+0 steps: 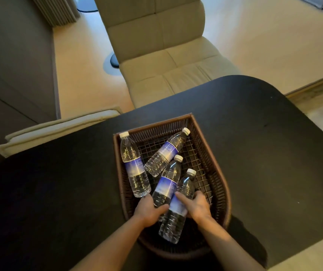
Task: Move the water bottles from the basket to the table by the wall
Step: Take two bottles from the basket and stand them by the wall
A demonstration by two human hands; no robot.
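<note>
Four bottles lie in the basket. Our left hand closes on one bottle, our right hand on another. We are at the pick-up; next, lift both clear.

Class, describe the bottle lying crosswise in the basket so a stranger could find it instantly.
On the black table sits a brown woven basket holding four water bottles. The one meant lies near the far wall, untouched by either hand, slanting across the others.

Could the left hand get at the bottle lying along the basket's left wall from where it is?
Probably yes: the left hand sits beside that bottle's base, with nothing covering it.
</note>
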